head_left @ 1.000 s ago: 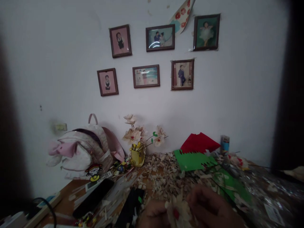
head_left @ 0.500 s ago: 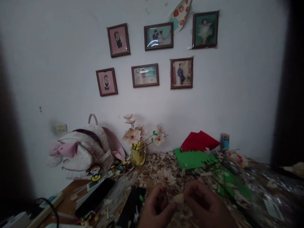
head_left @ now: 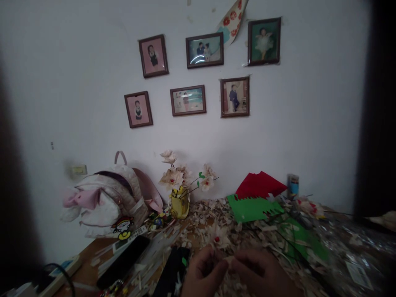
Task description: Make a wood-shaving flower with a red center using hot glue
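My left hand (head_left: 204, 270) is closed at the bottom centre, its thumb and fingers curled together. Whatever lies inside its grip is hidden. Opposite it, my right hand (head_left: 262, 270) pinches a small pale petal-like piece (head_left: 229, 259), which shows dimly between the two hands. The fingertips of both hands almost meet around this piece. Just beyond my left fingertips is a cream handmade flower (head_left: 220, 236) with a red centre; whether my left hand holds it by a stem I cannot tell. Pale scraps (head_left: 198, 227) cover the table around the hands.
A yellow vase (head_left: 179, 204) of cream flowers stands by the wall, beside a pale backpack (head_left: 105, 206). Left of my hands lie a black phone (head_left: 123, 262) and a black strip (head_left: 170, 270). Green sheet (head_left: 253, 207), red sheet (head_left: 260, 185) and clear plastic (head_left: 349, 247) lie right.
My right hand has moved left, bringing the pale piece closer to my left fingertips. The view has tipped up slightly, and the cream flower sits a little lower in it.
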The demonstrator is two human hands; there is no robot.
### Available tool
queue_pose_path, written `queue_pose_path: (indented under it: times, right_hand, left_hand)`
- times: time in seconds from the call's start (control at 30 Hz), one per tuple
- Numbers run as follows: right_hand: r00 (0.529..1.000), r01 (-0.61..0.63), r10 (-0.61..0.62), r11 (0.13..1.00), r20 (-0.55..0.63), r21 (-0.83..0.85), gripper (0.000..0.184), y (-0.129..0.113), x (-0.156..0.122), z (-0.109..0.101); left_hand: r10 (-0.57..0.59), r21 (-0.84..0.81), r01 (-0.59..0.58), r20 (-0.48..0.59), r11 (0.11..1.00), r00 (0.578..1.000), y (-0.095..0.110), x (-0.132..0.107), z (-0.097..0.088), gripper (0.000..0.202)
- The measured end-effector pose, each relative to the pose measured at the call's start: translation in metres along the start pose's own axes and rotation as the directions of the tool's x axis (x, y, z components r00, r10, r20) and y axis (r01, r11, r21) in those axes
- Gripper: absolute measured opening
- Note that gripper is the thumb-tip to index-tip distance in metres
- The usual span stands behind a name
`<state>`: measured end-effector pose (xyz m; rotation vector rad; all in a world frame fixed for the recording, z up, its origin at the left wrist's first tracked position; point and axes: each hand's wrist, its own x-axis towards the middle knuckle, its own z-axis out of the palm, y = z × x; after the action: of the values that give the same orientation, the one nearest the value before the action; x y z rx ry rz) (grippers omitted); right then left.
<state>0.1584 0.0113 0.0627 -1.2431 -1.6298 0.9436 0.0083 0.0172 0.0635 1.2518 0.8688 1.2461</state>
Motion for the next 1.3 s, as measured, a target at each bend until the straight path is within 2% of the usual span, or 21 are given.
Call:
queue_pose_path:
  times: [0.13,0.3,0.57,0.67,0.87,1.0,1.13,1.3]
  right_hand:
    - [0.999,0.027,-0.027,0.999,-0.017,-0.029,0.03,0.006,0.003,0.002]
    - [0.996,0.042,-0.042,0.999,-0.079,0.003,0.029,0.012,0.006,0.007]
    - [0.995,-0.013,0.014,1.0,-0.103,0.015,0.03,-0.004,0.0,0.007]
    - [0.996,0.019,-0.017,1.0,-0.089,0.016,0.029,-0.008,-0.002,0.007]
    - [0.999,0.011,-0.011,1.0,-0.031,0.021,0.033,-0.008,-0.002,0.005]
    - [1.0,0.01,-0.011,0.999,-0.018,-0.03,0.036,-0.012,-0.002,0.005]
    - [0.999,0.008,-0.011,0.997,-0.039,-0.083,0.04,-0.016,-0.002,0.006]
    - [1.0,0.024,-0.024,0.999,-0.005,-0.036,0.037,-0.014,0.0,0.005]
  left_hand:
    - [0.003,-0.039,-0.002,0.024,0.999,1.0,0.001,0.001,0.002,0.047]
    - [-0.01,-0.078,0.01,-0.006,0.997,1.0,0.004,0.0,0.004,0.049]
    - [-0.008,-0.053,0.009,0.021,0.999,1.0,0.004,-0.002,0.002,0.041]
    - [-0.001,-0.081,0.005,0.04,0.997,0.999,0.004,-0.002,0.003,0.04]
    - [-0.037,-0.121,0.036,-0.003,0.992,0.999,-0.001,-0.003,0.004,0.042]
    - [-0.003,-0.112,0.011,0.069,0.994,0.998,-0.005,-0.003,0.003,0.038]
    - [0.051,-0.115,-0.043,0.075,0.992,0.996,-0.013,0.0,0.0,0.036]
    - [-0.011,-0.106,0.019,0.078,0.994,0.997,-0.018,0.004,-0.002,0.042]
